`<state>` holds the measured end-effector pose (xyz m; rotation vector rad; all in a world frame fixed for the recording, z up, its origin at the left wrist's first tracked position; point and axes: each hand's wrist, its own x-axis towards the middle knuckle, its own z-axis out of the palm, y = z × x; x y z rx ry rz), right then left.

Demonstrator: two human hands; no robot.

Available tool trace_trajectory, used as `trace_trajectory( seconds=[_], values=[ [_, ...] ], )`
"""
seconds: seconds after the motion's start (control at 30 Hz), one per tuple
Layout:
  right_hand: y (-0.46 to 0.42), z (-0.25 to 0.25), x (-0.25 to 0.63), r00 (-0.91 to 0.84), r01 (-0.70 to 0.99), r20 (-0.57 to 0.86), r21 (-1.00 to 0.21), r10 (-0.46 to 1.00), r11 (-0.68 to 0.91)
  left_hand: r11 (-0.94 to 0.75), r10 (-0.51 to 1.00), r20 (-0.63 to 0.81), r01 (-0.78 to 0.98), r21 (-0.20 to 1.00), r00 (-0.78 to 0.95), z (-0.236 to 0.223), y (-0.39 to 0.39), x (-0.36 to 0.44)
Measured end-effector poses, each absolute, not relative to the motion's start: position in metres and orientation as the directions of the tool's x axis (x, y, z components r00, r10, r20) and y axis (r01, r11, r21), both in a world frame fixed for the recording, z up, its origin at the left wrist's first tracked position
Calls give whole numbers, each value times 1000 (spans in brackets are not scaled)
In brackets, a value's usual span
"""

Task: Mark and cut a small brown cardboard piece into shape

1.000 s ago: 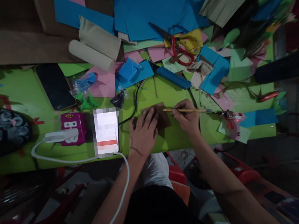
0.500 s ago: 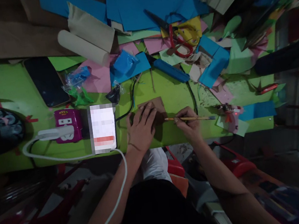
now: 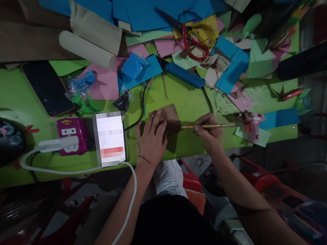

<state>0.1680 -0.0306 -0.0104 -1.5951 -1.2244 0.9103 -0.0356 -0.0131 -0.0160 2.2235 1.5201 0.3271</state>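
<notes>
A small piece of brown cardboard (image 3: 171,115) lies on the green table, partly covered by my left hand (image 3: 151,140). That hand rests flat on the cardboard's left part with its fingers spread. Between the fingertips of my right hand (image 3: 209,129) is a pencil (image 3: 219,125), held nearly level. Its tip points left and reaches the cardboard's right edge; whether it touches the surface I cannot tell.
A lit phone (image 3: 111,139) with a white cable lies left of my hands, beside a purple power socket (image 3: 71,136). Behind are a dark phone (image 3: 47,88), a blue cutter (image 3: 184,75), red-handled scissors (image 3: 185,36) and paper scraps. A pink glue gun (image 3: 253,125) lies right.
My right hand has shifted slightly and the pencil lies a little more level. My left hand stays on the cardboard. The whole view has moved a little.
</notes>
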Motion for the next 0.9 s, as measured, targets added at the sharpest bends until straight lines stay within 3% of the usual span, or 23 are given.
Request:
trace_trajectory(
  seconds=[0.17, 0.6, 0.9],
  values=[
    [-4, -15, 157, 229, 232, -9, -971, 973, -64, -319, 927, -44, 846, 427, 371, -12, -13, -36],
    [22, -25, 145, 214, 316, 61, -949, 975, -10, -308, 930, -44, 841, 445, 364, -13, -13, -35],
    [18, -22, 148, 171, 367, 29, -930, 985, -36, -306, 930, -58, 853, 423, 363, -11, -13, -36]
  ],
)
